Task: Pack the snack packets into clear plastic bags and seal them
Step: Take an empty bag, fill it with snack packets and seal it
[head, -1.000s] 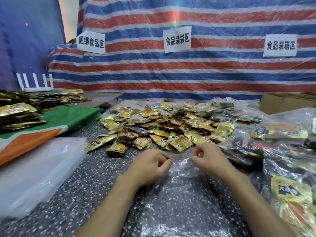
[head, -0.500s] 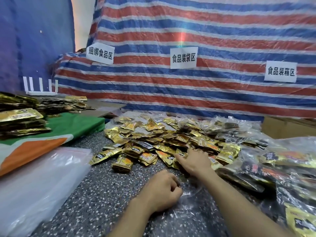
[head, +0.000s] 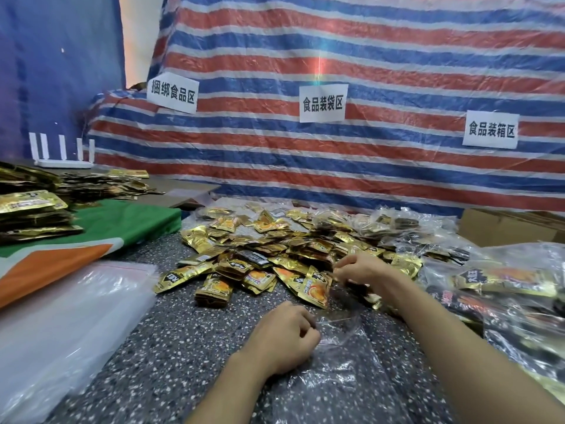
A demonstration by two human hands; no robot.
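A heap of small gold snack packets (head: 263,249) covers the middle of the speckled table (head: 183,338). In front of it lies an empty clear plastic bag (head: 345,371), its mouth facing the heap. My left hand (head: 284,335) pinches the left edge of that mouth with curled fingers. My right hand (head: 360,269) reaches into the near right side of the heap, its fingers curled around packets there; what exactly it holds is partly hidden.
A stack of empty clear bags (head: 58,332) lies at the left. Filled bags (head: 501,289) pile up at the right, with a cardboard box (head: 501,228) behind them. Larger gold packets (head: 30,212) rest on green and orange cloth (head: 101,240) at far left.
My right hand left the bag's mouth and reached forward into the packet heap. My left hand kept its pinch on the bag. The view tilted up.
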